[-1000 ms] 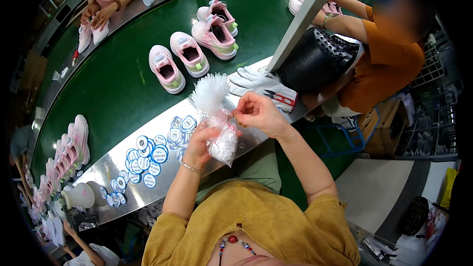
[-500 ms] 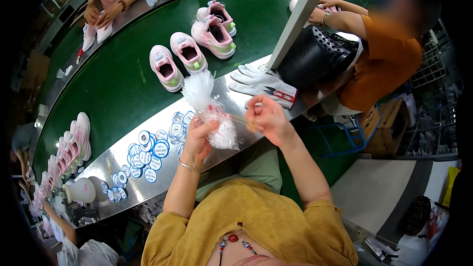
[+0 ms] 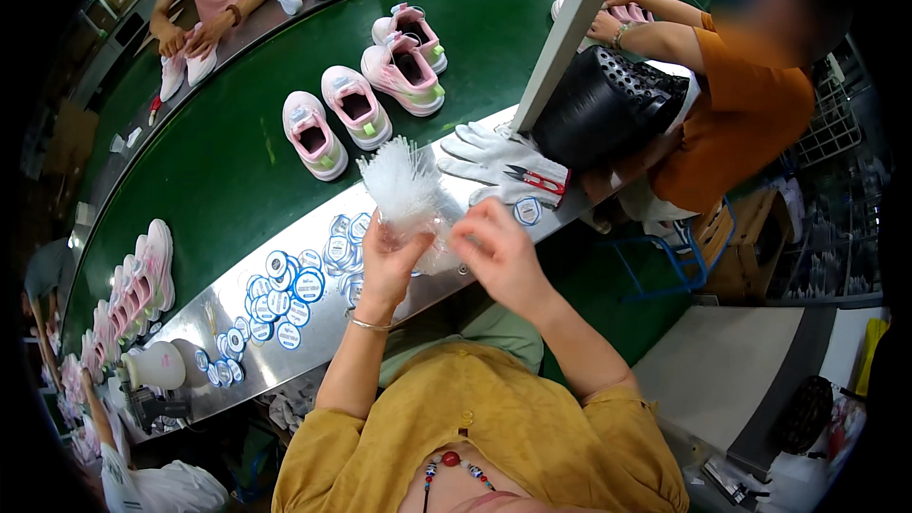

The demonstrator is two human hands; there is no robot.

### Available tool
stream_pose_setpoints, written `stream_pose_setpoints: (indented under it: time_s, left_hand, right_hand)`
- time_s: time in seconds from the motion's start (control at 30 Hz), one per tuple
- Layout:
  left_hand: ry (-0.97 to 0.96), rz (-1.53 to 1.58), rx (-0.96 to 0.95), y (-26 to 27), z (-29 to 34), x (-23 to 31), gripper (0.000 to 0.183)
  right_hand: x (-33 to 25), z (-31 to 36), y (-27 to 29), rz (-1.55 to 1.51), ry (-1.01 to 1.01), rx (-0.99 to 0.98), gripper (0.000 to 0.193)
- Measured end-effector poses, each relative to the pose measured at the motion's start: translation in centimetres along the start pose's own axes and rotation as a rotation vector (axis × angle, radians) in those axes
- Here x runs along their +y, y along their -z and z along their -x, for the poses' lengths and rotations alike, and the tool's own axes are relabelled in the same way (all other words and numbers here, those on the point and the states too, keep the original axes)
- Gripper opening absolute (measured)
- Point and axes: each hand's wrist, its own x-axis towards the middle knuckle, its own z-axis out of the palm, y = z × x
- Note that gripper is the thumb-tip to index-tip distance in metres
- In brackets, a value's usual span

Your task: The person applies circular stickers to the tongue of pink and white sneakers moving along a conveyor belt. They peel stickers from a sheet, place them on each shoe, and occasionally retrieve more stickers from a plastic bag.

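My left hand is closed around a bundle of thin, whitish plastic strands, held upright above the metal edge of the bench. The strands fan out at the top, and clear wrapping with a little red shows lower down. My right hand is at the lower right side of the bundle with its fingers bent together. What those fingers pinch is hidden and slightly blurred. Several round white tags with blue rims lie left of my left hand. One more round tag lies beyond my right hand.
White work gloves with red-handled thread snips on them lie beside a slanted post and a black container. Pink-and-white sneakers stand on the green conveyor. Co-workers handle shoes at the far left and right. A lamp stands left.
The yellowish band stretched between the bundle and my right hand is out of sight now. My right hand has moved left against the bundle. The nearby sneakers have shifted slightly left.
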Motion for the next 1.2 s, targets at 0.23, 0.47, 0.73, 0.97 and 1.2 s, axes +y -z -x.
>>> stream_pose_setpoints:
  time_s: [0.23, 0.47, 0.73, 0.97, 1.2]
  left_hand:
    - [0.021, 0.306, 0.302, -1.0, -1.0, -0.4, 0.014]
    - [0.226, 0.683, 0.124, -1.2, -0.7, 0.8, 0.025]
    - [0.127, 0.490, 0.201, -2.1, -1.2, 0.7, 0.024]
    - [0.197, 0.131, 0.154, -2.9, -0.3, -2.4, 0.017]
    - [0.238, 0.047, -0.083, -2.7, 0.6, -2.9, 0.037]
  right_hand:
    - [1.0, 4.4, -2.7, 0.339, 0.206, -0.258, 0.030]
    - [4.7, 1.6, -1.7, 0.278, 0.244, -0.049, 0.030]
    - [4.3, 4.5, -4.4, -0.676, -0.238, -0.357, 0.026]
    - [3.7, 2.4, -1.0, 0.074, 0.116, -0.048, 0.051]
    - [8.1, 3.2, -0.2, 0.026, -0.101, -0.027, 0.034]
